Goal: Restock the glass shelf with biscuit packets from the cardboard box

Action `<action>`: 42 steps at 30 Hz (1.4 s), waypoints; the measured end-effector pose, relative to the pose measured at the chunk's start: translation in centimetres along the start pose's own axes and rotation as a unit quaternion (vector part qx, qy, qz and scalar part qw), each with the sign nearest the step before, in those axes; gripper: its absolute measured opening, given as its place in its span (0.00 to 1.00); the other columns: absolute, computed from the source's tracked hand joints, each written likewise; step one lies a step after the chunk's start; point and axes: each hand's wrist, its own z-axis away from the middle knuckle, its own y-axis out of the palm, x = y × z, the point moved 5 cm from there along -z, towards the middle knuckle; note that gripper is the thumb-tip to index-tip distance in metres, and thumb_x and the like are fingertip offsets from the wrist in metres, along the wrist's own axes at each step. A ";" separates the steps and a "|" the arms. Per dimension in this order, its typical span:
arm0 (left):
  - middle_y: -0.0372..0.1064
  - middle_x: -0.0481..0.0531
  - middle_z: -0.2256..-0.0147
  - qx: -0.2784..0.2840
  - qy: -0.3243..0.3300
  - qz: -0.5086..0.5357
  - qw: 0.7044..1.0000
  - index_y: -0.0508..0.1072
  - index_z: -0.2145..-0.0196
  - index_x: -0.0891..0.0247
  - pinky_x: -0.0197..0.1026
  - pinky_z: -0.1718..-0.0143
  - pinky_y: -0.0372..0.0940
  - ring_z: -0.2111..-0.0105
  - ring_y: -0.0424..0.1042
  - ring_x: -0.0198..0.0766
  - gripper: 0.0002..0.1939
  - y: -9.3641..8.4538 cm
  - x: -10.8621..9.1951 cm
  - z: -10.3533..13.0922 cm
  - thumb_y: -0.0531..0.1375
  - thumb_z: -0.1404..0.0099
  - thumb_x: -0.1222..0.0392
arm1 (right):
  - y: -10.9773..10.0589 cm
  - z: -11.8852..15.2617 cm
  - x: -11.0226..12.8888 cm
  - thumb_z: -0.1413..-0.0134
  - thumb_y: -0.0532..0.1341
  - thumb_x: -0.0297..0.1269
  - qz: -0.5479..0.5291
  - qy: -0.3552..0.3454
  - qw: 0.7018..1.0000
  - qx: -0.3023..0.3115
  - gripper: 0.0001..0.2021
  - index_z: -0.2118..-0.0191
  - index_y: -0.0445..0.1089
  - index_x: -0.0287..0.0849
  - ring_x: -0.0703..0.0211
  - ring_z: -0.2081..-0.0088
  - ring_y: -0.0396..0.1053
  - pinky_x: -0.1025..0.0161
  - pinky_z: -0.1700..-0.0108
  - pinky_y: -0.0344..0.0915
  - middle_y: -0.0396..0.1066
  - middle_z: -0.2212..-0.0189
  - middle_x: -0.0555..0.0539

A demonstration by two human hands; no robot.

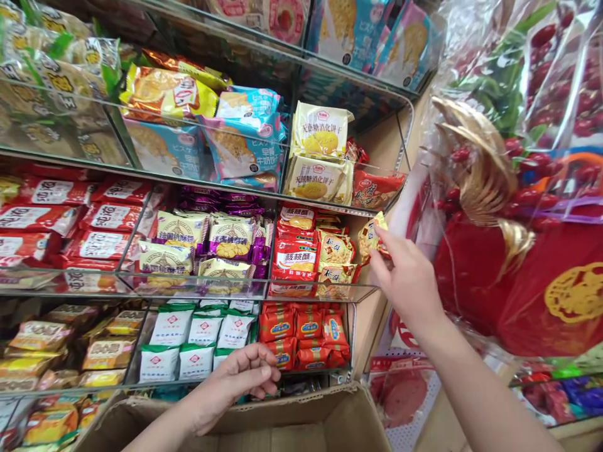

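My right hand [409,279] pinches a small yellow cookie packet [369,237] between thumb and fingers, at the right end of the middle shelf. Beside that packet sit matching yellow cookie packets [335,248], with red walnut cookie packets [296,258] to their left. My left hand [240,380] hovers over an open cardboard box [343,408]; its fingers are loosely curled, apart from the thumb, and nothing shows in them. White-and-green packets [195,361] lie on the shelf just behind the left hand. Red-orange packets [311,358] fill the compartment to their right.
Clear dividers and a clear front lip [325,292] edge the shelves. Cream-and-purple packets [230,242], red packets [106,216] and blue biscuit packets [245,147] fill other compartments. At right hangs a plastic-wrapped red bag [499,276] with berry decorations, close to my right arm.
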 end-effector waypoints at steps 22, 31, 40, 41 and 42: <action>0.72 0.52 0.70 0.015 0.020 -0.042 0.999 0.69 0.67 0.64 0.37 0.69 0.59 0.70 0.70 0.36 0.12 -0.2 0.7 0.1 0.64 0.47 0.55 | 4.1 -4.0 1.3 0.48 0.46 0.22 0.252 -0.024 0.948 0.190 0.13 0.58 0.61 0.34 0.50 0.69 0.68 0.62 0.72 0.57 0.67 0.71 0.39; 0.72 0.51 0.70 0.023 0.022 -0.053 0.998 0.69 0.68 0.64 0.38 0.65 0.59 0.70 0.70 0.35 0.12 0.0 0.5 0.1 0.64 0.48 0.56 | 5.4 -4.7 1.0 0.47 0.45 0.22 0.249 -0.020 0.955 0.160 0.12 0.62 0.62 0.33 0.48 0.68 0.70 0.60 0.72 0.60 0.69 0.69 0.35; 0.72 0.51 0.70 0.029 0.023 -0.067 0.997 0.69 0.68 0.65 0.38 0.65 0.60 0.70 0.68 0.34 0.12 0.1 0.6 0.1 0.64 0.48 0.57 | 5.9 -4.7 0.3 0.45 0.45 0.25 0.240 -0.008 0.962 0.128 0.11 0.63 0.63 0.31 0.48 0.69 0.69 0.60 0.73 0.60 0.68 0.68 0.35; 0.72 0.51 0.70 0.029 0.025 -0.068 0.997 0.69 0.68 0.65 0.38 0.65 0.60 0.70 0.68 0.34 0.12 0.1 0.6 0.1 0.64 0.48 0.57 | 5.8 -4.7 0.4 0.45 0.45 0.25 0.243 -0.010 0.962 0.128 0.11 0.63 0.63 0.31 0.48 0.70 0.69 0.60 0.73 0.59 0.68 0.68 0.34; 0.72 0.51 0.70 0.028 0.027 -0.069 0.997 0.69 0.68 0.65 0.38 0.65 0.60 0.70 0.68 0.34 0.12 0.1 0.6 0.1 0.64 0.48 0.57 | 5.7 -4.7 0.5 0.45 0.45 0.25 0.247 -0.013 0.961 0.127 0.11 0.63 0.63 0.31 0.48 0.70 0.70 0.60 0.74 0.59 0.68 0.68 0.34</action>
